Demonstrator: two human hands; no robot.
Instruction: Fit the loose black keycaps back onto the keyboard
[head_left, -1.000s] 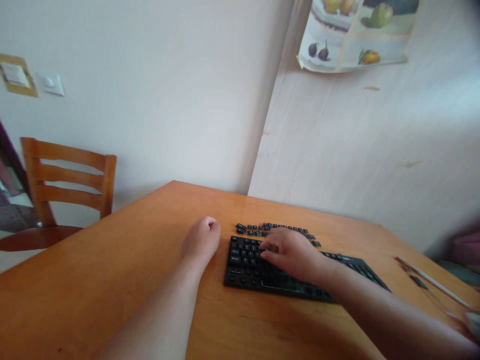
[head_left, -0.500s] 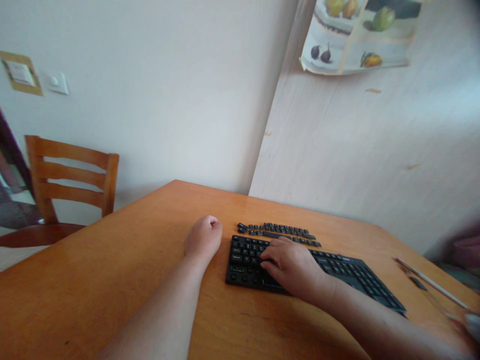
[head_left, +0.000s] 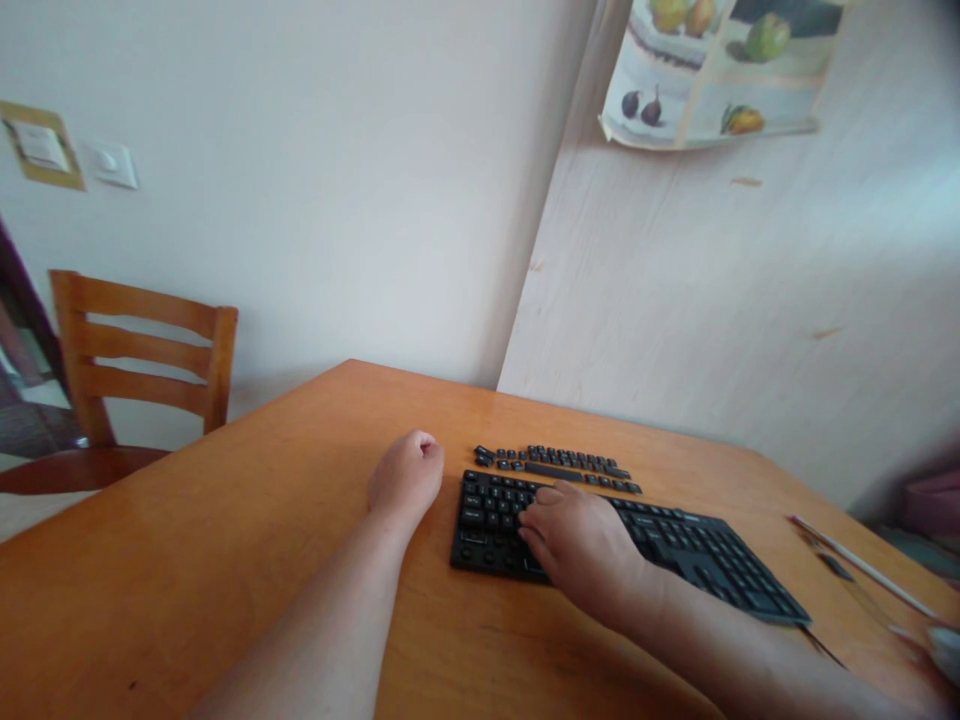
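Note:
My left hand (head_left: 409, 478) rests on the table as a closed fist, just left of the keyboard, and nothing shows sticking out of it. The black keyboard (head_left: 739, 555) lies at a slant, with bare sockets along its front left rows where keycaps are off. Over its left half is my right hand (head_left: 581, 540), fingers bent and pressed together down at the keys. What its fingertips pinch, if anything, is hidden. Behind the keyboard, loose black keycaps (head_left: 574, 458) lie in rows, with a long space bar (head_left: 553, 471) among them.
A thin pale stick (head_left: 862, 562) and a small dark piece (head_left: 835, 567) lie on the wooden table (head_left: 300, 450) at the right. A cable leaves the keyboard's right end. A wooden chair (head_left: 146, 345) stands at the left. Walls rise behind, with a fruit picture (head_left: 720, 75).
My right hand has shifted slightly left and toward me over the keyboard, with its forearm swung a little. My left fist and the loose keycaps stay put.

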